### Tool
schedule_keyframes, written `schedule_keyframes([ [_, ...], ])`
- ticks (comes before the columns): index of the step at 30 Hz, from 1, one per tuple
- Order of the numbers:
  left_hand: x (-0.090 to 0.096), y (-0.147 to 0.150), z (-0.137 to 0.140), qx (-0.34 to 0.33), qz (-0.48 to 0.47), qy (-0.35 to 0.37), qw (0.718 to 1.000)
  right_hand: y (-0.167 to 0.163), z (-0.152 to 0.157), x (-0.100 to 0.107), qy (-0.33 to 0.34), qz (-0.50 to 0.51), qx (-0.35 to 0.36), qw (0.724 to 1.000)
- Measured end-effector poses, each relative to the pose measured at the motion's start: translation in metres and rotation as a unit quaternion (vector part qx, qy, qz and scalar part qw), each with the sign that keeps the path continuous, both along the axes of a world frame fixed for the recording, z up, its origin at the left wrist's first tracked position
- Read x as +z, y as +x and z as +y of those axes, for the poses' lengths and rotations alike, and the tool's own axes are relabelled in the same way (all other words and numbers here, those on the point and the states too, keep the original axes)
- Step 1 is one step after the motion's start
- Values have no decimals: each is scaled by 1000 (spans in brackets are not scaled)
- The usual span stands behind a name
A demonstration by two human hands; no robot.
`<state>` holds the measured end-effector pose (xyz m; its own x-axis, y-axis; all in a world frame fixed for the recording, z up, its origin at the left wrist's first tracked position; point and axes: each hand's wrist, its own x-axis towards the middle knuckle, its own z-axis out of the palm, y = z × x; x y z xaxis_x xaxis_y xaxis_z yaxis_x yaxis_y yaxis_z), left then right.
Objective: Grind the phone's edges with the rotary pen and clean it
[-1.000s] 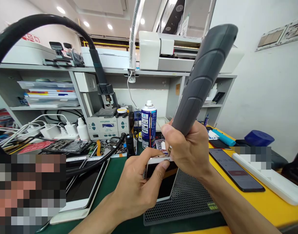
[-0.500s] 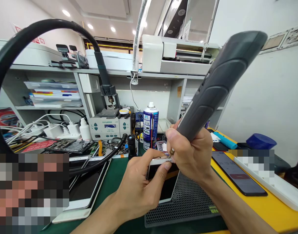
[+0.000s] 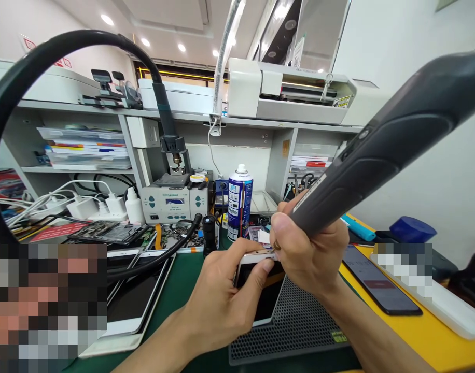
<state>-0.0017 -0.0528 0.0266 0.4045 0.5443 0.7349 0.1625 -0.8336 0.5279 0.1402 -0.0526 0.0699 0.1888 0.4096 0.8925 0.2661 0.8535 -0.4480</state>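
Note:
My left hand (image 3: 224, 292) is closed on the top end of a white-framed smartphone (image 3: 269, 300), its thumb across the dark front. The phone stands tilted, its lower end over a black perforated mat (image 3: 295, 321). My right hand (image 3: 313, 248) is wrapped round a thick dark grey electric screwdriver (image 3: 377, 150), which slants up to the right. Its thin tip is at the phone's top edge, close to my left fingertips. My fingers partly hide the tip, so I cannot tell exactly what it touches.
Left of my hands lie tablets (image 3: 130, 300) and a black hose (image 3: 163, 261). Behind them stand a small black flashlight (image 3: 210, 235), a blue spray can (image 3: 239, 204) and a soldering station (image 3: 175, 202). A dark phone (image 3: 381, 280) and a white bar (image 3: 451, 305) lie at right.
The screwdriver has tilted further to the right and down, and my right hand has shifted slightly right. My left hand and the phone stay nearly still.

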Motion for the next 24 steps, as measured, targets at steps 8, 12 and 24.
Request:
schedule_keyframes([
  [8,2,0,0,-32,-6,-25,999,1,0,-6,7,7,44,999],
  [12,2,-1,1,-40,-6,-30,999,1,-1,-6,3,19,51,999],
  [24,2,1,3,-66,-31,-35,997,1,0,-9,54,18,20,998],
])
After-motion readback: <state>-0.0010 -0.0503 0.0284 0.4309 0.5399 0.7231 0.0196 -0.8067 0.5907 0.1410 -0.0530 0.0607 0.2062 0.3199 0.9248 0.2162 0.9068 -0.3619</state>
